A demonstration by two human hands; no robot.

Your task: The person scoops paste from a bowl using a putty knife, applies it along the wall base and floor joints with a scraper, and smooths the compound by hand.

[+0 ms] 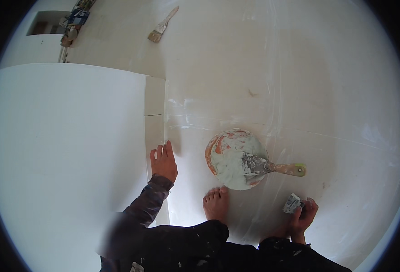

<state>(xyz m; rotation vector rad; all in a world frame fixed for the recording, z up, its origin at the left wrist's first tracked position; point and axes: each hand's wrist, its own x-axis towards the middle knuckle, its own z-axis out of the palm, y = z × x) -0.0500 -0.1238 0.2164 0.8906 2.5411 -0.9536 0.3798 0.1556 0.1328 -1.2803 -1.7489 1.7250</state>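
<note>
My left hand rests against the skirting at the foot of the white wall, fingers stretched out and slightly apart, holding nothing. Low on the right, my right hand is closed on a small putty knife; its blade is smeared with pale filler and its handle is mostly hidden in my fingers. Between my hands sits a round orange tub coated with white-green filler. A wider scraper lies across it, its blade in the filler and its worn handle sticking out to the right.
A paintbrush lies on the pale, streaked floor far ahead. The white wall fills the left side. Tools and other clutter line the far left. My bare foot is just below the tub.
</note>
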